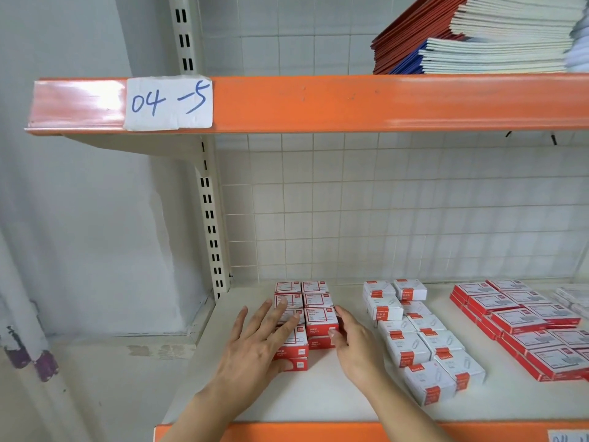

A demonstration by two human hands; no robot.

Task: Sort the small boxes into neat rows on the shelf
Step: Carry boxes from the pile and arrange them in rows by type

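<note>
Left hand (pixel 255 339) lies flat, fingers straight, on the red boxes (pixel 314 309) at 6 o'clock on the shelf (pixel 318 393). Right hand (pixel 353 342) presses their right side. White boxes (pixel 420 346) stand at 4 o'clock.

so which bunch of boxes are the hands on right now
The red block of boxes at the far left of the shelf. The left hand lies flat over it, the right hand against its right side. The white boxes and flat red boxes sit untouched.

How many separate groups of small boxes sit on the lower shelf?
4: red boxes at left under both hands, white boxes in the middle, flatter red boxes to the right, and pale boxes cut off at the far right edge.
</note>
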